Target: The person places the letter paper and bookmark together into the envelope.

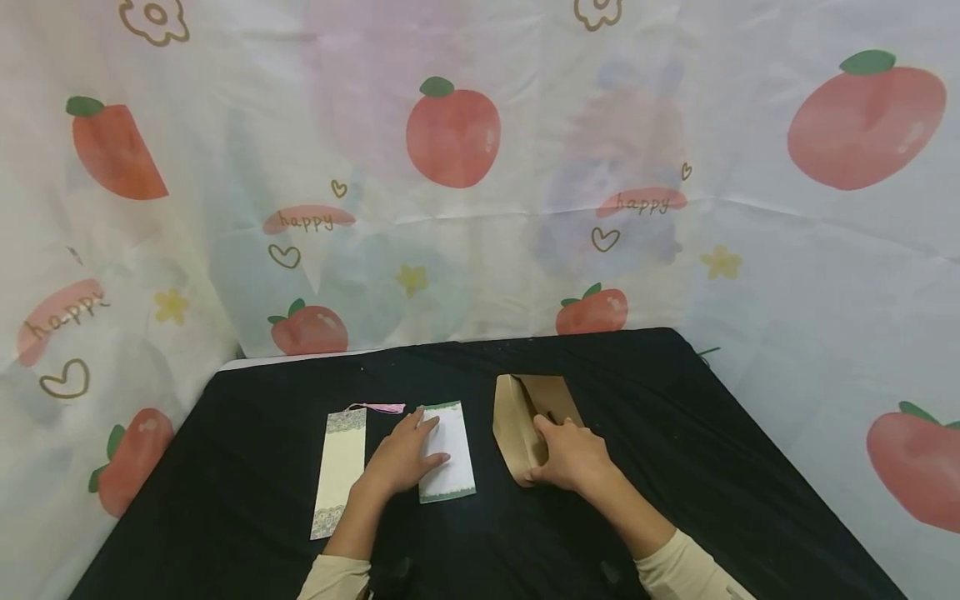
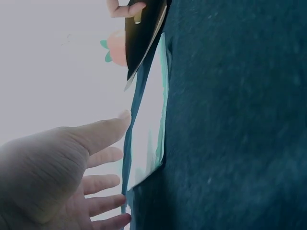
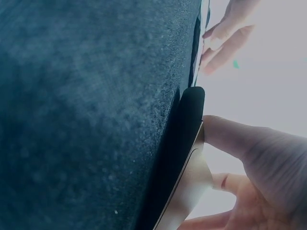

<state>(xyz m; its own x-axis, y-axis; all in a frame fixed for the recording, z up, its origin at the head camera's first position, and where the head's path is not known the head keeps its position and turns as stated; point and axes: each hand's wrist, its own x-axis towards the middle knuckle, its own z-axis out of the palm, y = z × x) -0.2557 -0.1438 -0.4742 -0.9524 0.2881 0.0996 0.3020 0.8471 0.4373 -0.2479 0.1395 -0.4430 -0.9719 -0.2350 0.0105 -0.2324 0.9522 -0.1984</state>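
Observation:
A brown kraft paper envelope (image 1: 512, 429) with its flap raised is in my right hand (image 1: 576, 454). The thumb lies at its near edge and the fingers curl over its opening; in the right wrist view the envelope (image 3: 189, 184) shows between thumb and fingers. To its left lies a white paper card (image 1: 452, 458) with green borders. My left hand (image 1: 400, 458) is over the card's left side, fingers spread and loosely extended. In the left wrist view its thumb overlaps the edge of the card (image 2: 149, 129), and nothing is gripped.
A cream bookmark (image 1: 341, 475) with patterned ends lies left of the card, partly behind the left forearm. Its pink tassel (image 1: 386, 408) stretches right from the top. Black cloth (image 1: 255, 467) covers the table, and a fruit-printed curtain (image 1: 510, 242) stands behind it.

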